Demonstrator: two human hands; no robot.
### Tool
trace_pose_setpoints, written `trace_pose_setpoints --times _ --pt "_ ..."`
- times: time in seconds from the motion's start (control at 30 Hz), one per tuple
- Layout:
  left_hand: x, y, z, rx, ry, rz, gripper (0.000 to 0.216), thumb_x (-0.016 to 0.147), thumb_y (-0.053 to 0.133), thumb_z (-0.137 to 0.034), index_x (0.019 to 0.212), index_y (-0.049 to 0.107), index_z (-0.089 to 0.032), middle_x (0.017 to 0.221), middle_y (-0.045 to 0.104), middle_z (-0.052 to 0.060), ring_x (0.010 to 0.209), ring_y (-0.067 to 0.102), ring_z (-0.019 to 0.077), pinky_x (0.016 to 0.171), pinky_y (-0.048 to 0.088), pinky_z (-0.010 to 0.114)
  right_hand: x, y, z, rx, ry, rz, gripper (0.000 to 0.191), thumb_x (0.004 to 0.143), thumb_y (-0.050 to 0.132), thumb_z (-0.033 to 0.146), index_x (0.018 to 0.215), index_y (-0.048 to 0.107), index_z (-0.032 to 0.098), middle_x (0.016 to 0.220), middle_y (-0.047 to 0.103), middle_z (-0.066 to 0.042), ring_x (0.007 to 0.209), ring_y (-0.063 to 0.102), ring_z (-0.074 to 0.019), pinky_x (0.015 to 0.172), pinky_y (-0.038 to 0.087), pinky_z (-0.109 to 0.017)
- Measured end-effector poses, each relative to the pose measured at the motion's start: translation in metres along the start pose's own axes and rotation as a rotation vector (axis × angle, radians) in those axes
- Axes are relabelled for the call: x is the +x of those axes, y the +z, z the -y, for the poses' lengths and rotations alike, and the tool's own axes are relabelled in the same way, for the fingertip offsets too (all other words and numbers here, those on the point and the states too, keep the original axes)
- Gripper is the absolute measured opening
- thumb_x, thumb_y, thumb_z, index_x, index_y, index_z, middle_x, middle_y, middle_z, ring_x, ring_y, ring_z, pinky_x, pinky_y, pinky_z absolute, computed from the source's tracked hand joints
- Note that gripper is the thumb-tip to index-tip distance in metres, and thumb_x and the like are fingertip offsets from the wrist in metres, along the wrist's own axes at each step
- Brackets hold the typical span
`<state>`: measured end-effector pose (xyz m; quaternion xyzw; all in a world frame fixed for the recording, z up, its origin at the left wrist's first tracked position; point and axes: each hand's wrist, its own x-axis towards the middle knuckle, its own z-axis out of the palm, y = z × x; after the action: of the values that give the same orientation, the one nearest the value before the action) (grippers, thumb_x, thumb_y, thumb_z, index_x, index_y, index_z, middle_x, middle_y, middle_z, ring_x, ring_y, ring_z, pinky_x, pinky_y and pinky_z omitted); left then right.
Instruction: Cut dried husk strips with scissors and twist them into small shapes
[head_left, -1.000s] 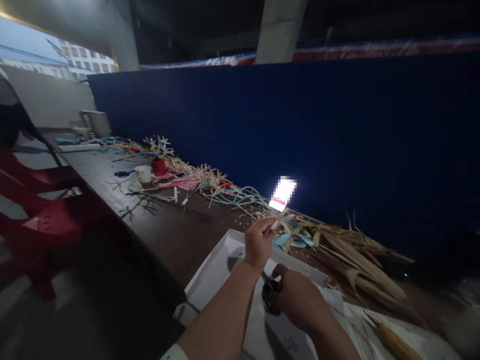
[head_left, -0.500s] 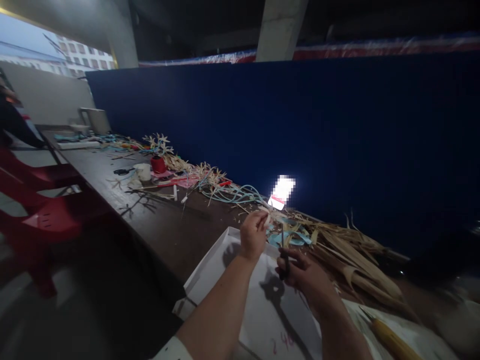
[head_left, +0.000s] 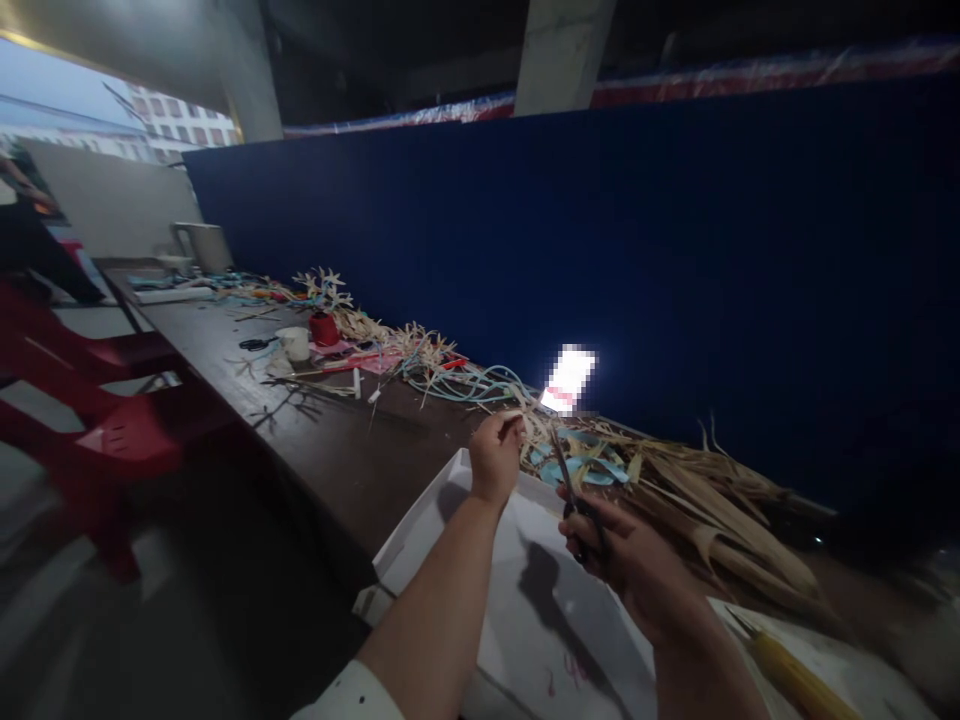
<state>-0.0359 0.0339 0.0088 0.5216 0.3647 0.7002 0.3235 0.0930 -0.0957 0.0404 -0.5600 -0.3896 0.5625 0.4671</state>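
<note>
Red chairs (head_left: 124, 440) stand at the far left, well apart from the fingers of both hands. Next, on the dark table (head_left: 352, 440) and well beyond the left fingers, lie the far scissors (head_left: 255, 344), with a white cup (head_left: 295, 345) just beside them and a red spool (head_left: 324, 330) after it. Dried flowers (head_left: 426, 347) and pale blue cord (head_left: 487, 382) follow, the cord nearest to the left fingertips. The left hand (head_left: 495, 462) is raised over the far edge of a white tray (head_left: 420, 512); its fingers are pinched narrow on a pale strip (head_left: 514, 415), whose free end cannot be told from the scraps behind it. A bright screen (head_left: 568, 385) stands beyond and to the right of these fingertips. The held scissors (head_left: 563, 468) point up and away, their blades just right of the left fingers and apart from them; the right hand (head_left: 634, 558) has its fingers curled about the black handles. Light blue ribbon (head_left: 592, 472) lies beyond the right fingers, brown husks (head_left: 720, 510) lie to their right, and a yellow-handled awl (head_left: 795, 675) rests nearer the viewer, right of the right wrist.
</note>
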Motion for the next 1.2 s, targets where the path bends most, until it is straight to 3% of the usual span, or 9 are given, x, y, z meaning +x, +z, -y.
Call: trace_pose_setpoints --times 0.4,0.67,1.2 --pt "0.0031 0.0005 -0.0037 -0.036 0.010 -0.038 0.017 0.077 0.055 -0.020 0.085 0.068 -0.015 0.078 0.067 0.004 0.071 0.060 0.0114 0.069 0.048 0.022 0.0037 0.0039 -0.0027 -0.295 -0.039 0.090 0.050 0.061 0.073 0.044 0.103 0.066 0.017 0.067 0.062 -0.001 0.061 0.054 -0.0140 0.056 0.041 -0.024" --pt "0.0021 -0.0015 -0.0041 -0.111 -0.013 0.006 0.022 0.077 0.056 -0.023 0.094 0.067 -0.015 0.093 0.068 0.008 0.081 0.062 0.0138 0.074 0.049 0.025 0.0003 0.0010 -0.0016 -0.264 -0.079 0.100 0.049 0.062 0.074 0.041 0.105 0.065 0.020 0.084 0.064 -0.004 0.071 0.057 -0.0163 0.063 0.044 -0.026" --pt "-0.0033 0.0070 -0.0017 -0.315 -0.105 0.108 0.020 0.073 0.060 -0.019 0.091 0.067 -0.016 0.088 0.070 0.006 0.077 0.065 0.0136 0.073 0.051 0.026 0.0016 -0.0004 -0.0026 -0.155 -0.105 0.020 0.052 0.064 0.074 0.041 0.112 0.065 0.023 0.080 0.065 -0.003 0.072 0.054 -0.0152 0.068 0.042 -0.027"
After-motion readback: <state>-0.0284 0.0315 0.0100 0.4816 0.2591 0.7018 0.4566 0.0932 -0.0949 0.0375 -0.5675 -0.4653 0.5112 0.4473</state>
